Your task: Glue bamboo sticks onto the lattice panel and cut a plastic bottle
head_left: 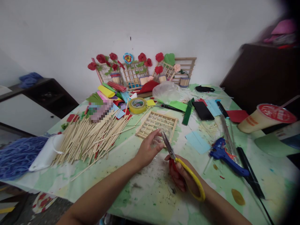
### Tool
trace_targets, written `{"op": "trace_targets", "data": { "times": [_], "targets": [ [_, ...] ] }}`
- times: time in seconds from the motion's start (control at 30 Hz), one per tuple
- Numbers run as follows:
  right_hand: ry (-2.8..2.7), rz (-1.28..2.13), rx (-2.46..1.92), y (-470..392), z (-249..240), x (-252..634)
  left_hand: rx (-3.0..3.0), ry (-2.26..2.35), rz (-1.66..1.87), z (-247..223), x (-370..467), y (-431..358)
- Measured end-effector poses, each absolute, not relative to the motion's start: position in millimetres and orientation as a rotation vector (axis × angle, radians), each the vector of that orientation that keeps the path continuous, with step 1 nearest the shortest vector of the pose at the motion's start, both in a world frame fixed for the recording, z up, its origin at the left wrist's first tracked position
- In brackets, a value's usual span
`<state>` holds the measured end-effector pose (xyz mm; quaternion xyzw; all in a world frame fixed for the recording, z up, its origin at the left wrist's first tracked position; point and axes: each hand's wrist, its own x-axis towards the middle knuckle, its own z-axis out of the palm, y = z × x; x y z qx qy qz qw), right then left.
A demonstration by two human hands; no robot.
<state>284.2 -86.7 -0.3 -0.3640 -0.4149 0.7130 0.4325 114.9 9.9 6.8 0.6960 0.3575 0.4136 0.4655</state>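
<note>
My right hand (181,173) grips a pair of scissors (187,173) with one yellow and one red handle loop. Their blades point up and away, just right of my left fingertips, and look slightly apart. My left hand (150,148) has its thumb and fingers curved around a piece of clear plastic (159,140); the plastic's edges are hard to make out. Behind the hands, a small lattice of wooden sticks (153,120) lies flat on the table, partly hidden by the plastic and left fingers.
A heap of wooden sticks (86,137) spreads to the left, beside blue yarn (18,156). A blue glue gun (227,156), black phone (203,110) and drink cup (264,118) lie right. Yellow tape (137,106) sits behind; flower-decorated lattices (133,72) lean on the wall.
</note>
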Motion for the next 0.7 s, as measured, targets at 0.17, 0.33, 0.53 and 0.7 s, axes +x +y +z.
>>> {"op": "trace_targets", "data": {
  "times": [0.17,0.33,0.53,0.7],
  "targets": [
    [-1.001,1.771,-1.062,-86,2,286,1.703,0.839,1.019,4,115,12],
    [-1.278,1.575,-1.185,-86,6,288,1.831,0.807,1.159,-1,112,19],
    [-1.631,1.26,-1.335,-88,19,291,1.939,0.773,1.417,1,106,26],
    [-1.666,1.244,-1.391,-92,26,292,2.033,0.71,1.447,-1,103,28]
  ]
}}
